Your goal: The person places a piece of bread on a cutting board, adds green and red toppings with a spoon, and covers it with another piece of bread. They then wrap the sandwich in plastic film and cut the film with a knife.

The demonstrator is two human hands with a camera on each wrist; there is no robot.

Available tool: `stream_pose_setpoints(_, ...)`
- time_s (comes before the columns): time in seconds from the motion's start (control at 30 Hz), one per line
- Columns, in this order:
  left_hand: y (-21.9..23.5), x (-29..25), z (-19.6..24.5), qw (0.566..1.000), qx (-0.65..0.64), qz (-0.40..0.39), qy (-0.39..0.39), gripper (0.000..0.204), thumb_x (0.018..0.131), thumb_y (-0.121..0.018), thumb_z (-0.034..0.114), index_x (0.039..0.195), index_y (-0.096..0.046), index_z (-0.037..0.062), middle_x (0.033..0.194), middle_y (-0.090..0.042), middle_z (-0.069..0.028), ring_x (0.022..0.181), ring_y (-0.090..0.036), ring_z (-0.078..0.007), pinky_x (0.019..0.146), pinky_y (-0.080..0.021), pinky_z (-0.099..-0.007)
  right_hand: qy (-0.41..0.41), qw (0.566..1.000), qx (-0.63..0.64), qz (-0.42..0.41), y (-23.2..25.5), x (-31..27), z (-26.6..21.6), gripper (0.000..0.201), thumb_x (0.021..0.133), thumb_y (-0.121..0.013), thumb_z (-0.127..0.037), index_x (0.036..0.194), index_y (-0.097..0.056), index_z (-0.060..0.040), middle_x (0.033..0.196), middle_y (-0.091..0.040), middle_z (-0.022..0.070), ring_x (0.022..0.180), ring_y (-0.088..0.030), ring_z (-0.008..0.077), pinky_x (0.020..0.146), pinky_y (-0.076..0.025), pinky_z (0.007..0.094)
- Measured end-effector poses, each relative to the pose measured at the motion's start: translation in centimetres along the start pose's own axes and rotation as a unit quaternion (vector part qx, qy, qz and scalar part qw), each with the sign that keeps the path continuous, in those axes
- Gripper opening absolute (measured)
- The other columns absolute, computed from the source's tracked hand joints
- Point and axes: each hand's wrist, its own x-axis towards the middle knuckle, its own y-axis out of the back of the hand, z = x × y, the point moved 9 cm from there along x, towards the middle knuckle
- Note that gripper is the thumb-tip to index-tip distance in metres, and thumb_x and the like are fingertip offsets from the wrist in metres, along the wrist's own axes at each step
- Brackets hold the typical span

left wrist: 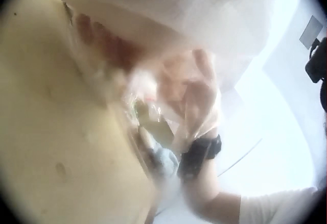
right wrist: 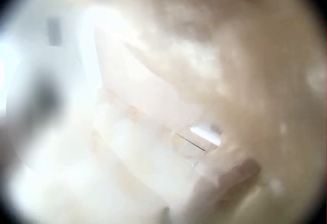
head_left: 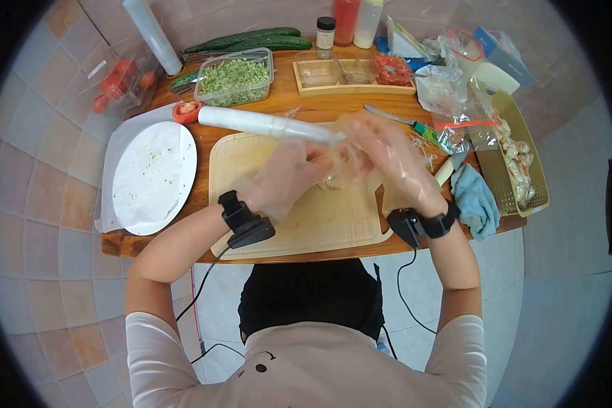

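Both hands wear loose clear plastic gloves and meet over the cutting board (head_left: 285,224). My left hand (head_left: 294,170) has its fingers curled at crumpled clear plastic film (head_left: 350,160). From the other side, my right hand (head_left: 398,156) bends over the same film, its fingertips blurred. In the left wrist view, the right hand (left wrist: 189,89) shows curled fingers close to the left. Something small and pale (head_left: 330,182) shows through the film below the hands; I cannot tell what it is. A white roll of plastic film (head_left: 265,124) lies just beyond the left hand. The right wrist view is mostly fogged by the glove.
A paper-lined plate (head_left: 153,177) and a cut tomato (head_left: 187,111) lie left. Behind stand a tub of chopped greens (head_left: 234,78), cucumbers (head_left: 251,41) and a condiment tray (head_left: 353,88). To the right are a green-handled knife (head_left: 428,134), a blue cloth (head_left: 474,200) and a basket (head_left: 538,173).
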Motion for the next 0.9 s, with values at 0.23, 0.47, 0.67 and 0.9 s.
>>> stream_pose_setpoints(0.23, 0.5, 1.1, -0.7, 0.999, -0.026, 0.012, 0.021, 0.025, 0.094, -0.068, 0.023, 0.085, -0.071, -0.0001, 0.071, -0.064, -0.0011, 0.064, -0.055, -0.0086, 0.06, -0.045, -0.0284, 0.26, 0.881, -0.393, 0.04, -0.9, -4.6, -5.1, 0.041, 0.087, -0.071, -0.016, 0.124, -0.062, -0.0006, 0.109, -0.068, 0.0163, 0.096, -0.066, 0.0306, 0.085, -0.053, 0.0392)
stream_pose_setpoints(0.47, 0.6, 1.1, -1.4, 0.998, -0.059, -0.007, 0.018, 0.024, 0.091, -0.07, 0.023, 0.093, -0.073, -0.0005, 0.077, -0.069, -0.0039, 0.07, -0.061, -0.0114, 0.066, -0.049, -0.0287, 0.25, 0.773, -0.571, -0.119, -6.1, -3.0, 0.2, 0.041, 0.084, -0.063, -0.007, 0.124, -0.06, 0.003, 0.103, -0.069, 0.0154, 0.096, -0.068, 0.031, 0.086, -0.055, 0.0397)
stream_pose_setpoints(0.67, 4.5, -0.9, 1.7, 0.987, 0.101, 0.079, -0.097, 0.032, 0.091, -0.067, 0.021, 0.11, -0.07, -0.0041, 0.096, -0.071, -0.0134, 0.088, -0.065, -0.0193, 0.082, -0.053, -0.0342, 0.295, 0.758, -0.566, -0.137, -6.5, -2.4, -0.5, 0.022, 0.088, -0.058, -0.007, 0.108, -0.063, 0.0, 0.097, -0.069, 0.0151, 0.089, -0.069, 0.0308, 0.081, -0.055, 0.0397)
stream_pose_setpoints(0.9, 8.7, -1.5, -0.6, 0.969, -0.041, 0.144, -0.198, 0.049, 0.091, -0.068, 0.016, 0.137, -0.058, 0.0032, 0.122, -0.066, -0.0151, 0.11, -0.064, -0.0254, 0.098, -0.05, -0.0354, 0.209, 0.824, -0.5, -0.165, -6.0, -1.0, -0.4, 0.022, 0.084, -0.059, -0.005, 0.104, -0.063, 0.0013, 0.087, -0.069, 0.018, 0.087, -0.068, 0.0355, 0.079, -0.055, 0.0438)
